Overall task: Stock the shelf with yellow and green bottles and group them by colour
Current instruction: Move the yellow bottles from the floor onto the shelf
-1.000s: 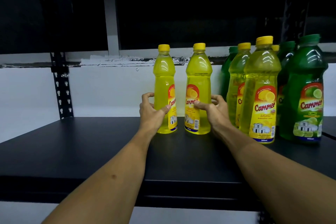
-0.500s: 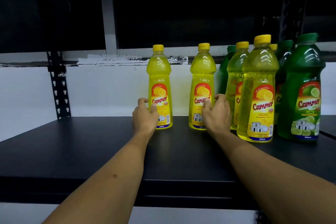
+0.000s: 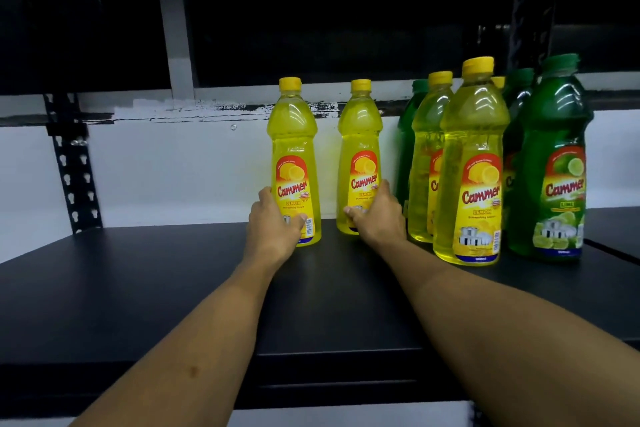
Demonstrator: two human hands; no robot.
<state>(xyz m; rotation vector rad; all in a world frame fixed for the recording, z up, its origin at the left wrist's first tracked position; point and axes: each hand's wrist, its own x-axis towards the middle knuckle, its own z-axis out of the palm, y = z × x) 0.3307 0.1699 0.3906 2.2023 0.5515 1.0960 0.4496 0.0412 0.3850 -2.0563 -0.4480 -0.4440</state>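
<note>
Centrally in the frame, both hands reach to the back of the black shelf [image 3: 138, 288], each wrapped around the base of an upright yellow bottle. The left hand [image 3: 273, 229] curls its fingers round the lower label of the left yellow bottle [image 3: 293, 156], thumb pressed on the front near the barcode, so it is closed on the bottle. The right hand [image 3: 379, 215] cups the lower part of the right yellow bottle [image 3: 360, 156], its thumb across the front and fingers round the right side, likewise gripping. Both bottles stand on the shelf close to the white back wall, a clear gap between them, with yellow caps and red-and-yellow "Cammer" lemon labels facing forward.

At the right of the frame stands a mixed cluster: a front yellow bottle [image 3: 474, 163] nearest the camera, another yellow bottle [image 3: 427, 156] behind it, and a green bottle [image 3: 554, 156] with a lime label beside them, more green ones partly hidden behind.
</note>
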